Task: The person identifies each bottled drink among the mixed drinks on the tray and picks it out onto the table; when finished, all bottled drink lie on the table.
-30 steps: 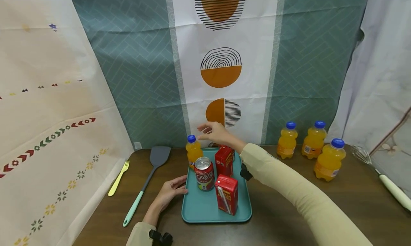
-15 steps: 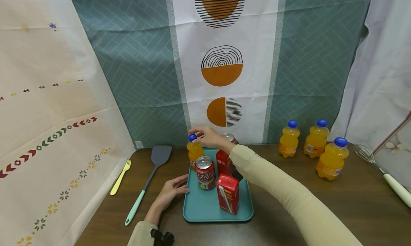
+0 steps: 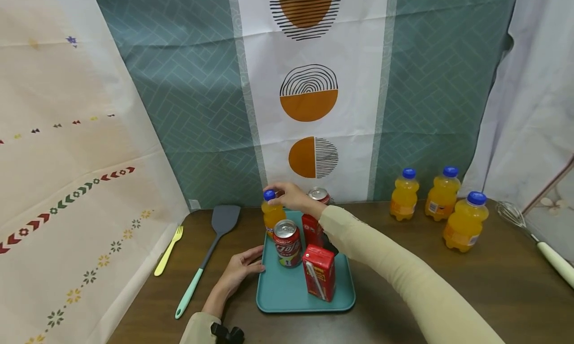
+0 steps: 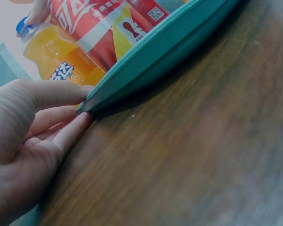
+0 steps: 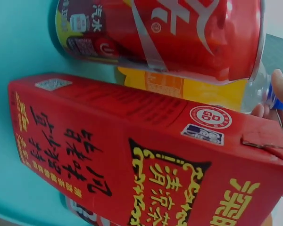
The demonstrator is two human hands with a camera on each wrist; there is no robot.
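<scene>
Out at the far left corner of the teal tray [image 3: 282, 296], my right hand [image 3: 291, 198] pinches the blue cap of an orange soda bottle [image 3: 272, 218], which stands upright. The right wrist view shows fingertips [image 5: 279, 89] at that cap, partly behind a red drink carton [image 5: 108, 141]. My left hand [image 3: 239, 270] holds the tray's left rim; in the left wrist view the thumb lies above the rim and fingers below it. A red soda can [image 3: 287, 244] stands near the bottle. Another can [image 3: 319, 195] is at the back, partly hidden by my right arm.
Another red carton [image 3: 319, 274] stands at the tray's front right. Several orange bottles [image 3: 403, 197] stand at the back right, by a whisk [image 3: 538, 242]. Left of the tray lie a spatula [image 3: 208, 254] and a yellow fork [image 3: 169, 252]. Fabric hangs behind the table.
My right hand has come down and left from above the bottle onto its cap and now pinches it. The left hand stays at the tray's rim.
</scene>
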